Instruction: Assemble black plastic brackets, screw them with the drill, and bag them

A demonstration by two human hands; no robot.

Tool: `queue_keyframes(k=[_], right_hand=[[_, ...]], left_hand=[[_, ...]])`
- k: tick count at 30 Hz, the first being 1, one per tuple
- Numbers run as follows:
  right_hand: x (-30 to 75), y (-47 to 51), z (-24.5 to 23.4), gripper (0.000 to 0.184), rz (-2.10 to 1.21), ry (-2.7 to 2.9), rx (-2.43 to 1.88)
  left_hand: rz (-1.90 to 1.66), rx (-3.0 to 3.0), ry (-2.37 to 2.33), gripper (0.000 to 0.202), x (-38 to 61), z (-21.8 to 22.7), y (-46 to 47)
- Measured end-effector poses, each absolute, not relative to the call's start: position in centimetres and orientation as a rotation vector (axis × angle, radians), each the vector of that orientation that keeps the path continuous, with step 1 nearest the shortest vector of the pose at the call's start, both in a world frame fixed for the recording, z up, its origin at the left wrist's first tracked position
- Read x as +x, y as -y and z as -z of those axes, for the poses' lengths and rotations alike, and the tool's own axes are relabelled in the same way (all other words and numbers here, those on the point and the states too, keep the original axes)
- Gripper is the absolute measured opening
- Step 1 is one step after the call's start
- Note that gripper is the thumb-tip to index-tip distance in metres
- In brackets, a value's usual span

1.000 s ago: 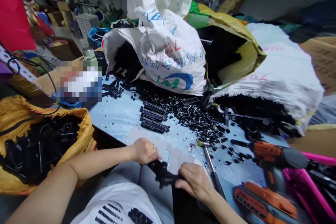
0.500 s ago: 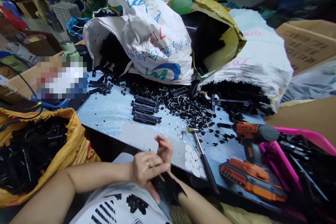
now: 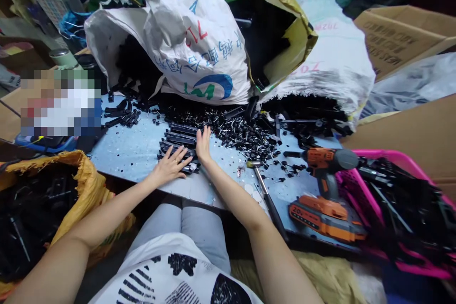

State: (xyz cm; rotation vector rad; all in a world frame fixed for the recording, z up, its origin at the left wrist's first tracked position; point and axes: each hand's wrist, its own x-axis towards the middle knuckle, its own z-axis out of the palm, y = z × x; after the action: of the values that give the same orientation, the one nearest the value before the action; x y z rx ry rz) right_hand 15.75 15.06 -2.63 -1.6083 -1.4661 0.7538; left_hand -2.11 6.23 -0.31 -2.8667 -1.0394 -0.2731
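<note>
Left hand (image 3: 171, 166) moved forward, spread over black parts (image 3: 181, 138), right hand (image 3: 204, 146) alongside

Left hand (image 3: 171, 166) covers front ends of the stacked black plastic bars (image 3: 181, 138); right hand (image 3: 204, 145) hides part of their right ends. Bar count unclear. Mosaic patch (image 3: 60, 104) masks whatever's above the blue tray (image 3: 32, 144). White printed woven sack (image 3: 199, 52) cut by top edge; orange woven sack (image 3: 89, 183) by left edge; pink basket (image 3: 370, 154) and cardboard box (image 3: 388, 42) by right edge. Yellow sack (image 3: 302, 33) interior too dark. Loose black pins (image 3: 249, 137) too small to make out singly. Background shelving area blurry.
</note>
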Motion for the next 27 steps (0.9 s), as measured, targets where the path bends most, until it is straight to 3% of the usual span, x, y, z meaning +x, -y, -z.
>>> queue_keyframes(k=[4, 6, 10, 14, 17, 23, 27], right_hand=[[22.2, -18.8, -1.2, 0.049, -0.151, 1.904, -1.672], [26.4, -21.2, -2.7, 0.047, 0.022, 2.066, -1.774], [31.4, -24.5, -3.8, 0.041, 0.031, 2.396, -1.771], [31.8, -24.8, -4.3, 0.035, -0.003, 2.420, -1.686], [31.1, -22.9, -4.9, 0.041, -0.305, 2.131, -1.574], [27.5, -15.5, -4.5, 0.040, -1.460, 1.254, -1.131], [25.0, -10.7, -3.9, 0.040, -1.600, 1.072, -1.010]], left_hand=[[0.281, -2.886, 1.133, 0.069, -3.2, -1.4, -7.5], [0.373, -2.762, 1.384, 0.061, -3.8, -2.6, -9.3], [0.488, -2.215, 2.136, 0.044, -6.7, -4.0, -16.2], [0.329, -1.680, 2.588, 0.038, -10.6, -3.2, -22.1], [0.175, -1.534, 2.738, 0.035, -12.8, -1.6, -23.1], [0.289, -1.583, 2.571, 0.039, -14.5, 0.4, -21.5], [0.279, -1.631, 2.574, 0.038, -14.7, -0.1, -21.0]])
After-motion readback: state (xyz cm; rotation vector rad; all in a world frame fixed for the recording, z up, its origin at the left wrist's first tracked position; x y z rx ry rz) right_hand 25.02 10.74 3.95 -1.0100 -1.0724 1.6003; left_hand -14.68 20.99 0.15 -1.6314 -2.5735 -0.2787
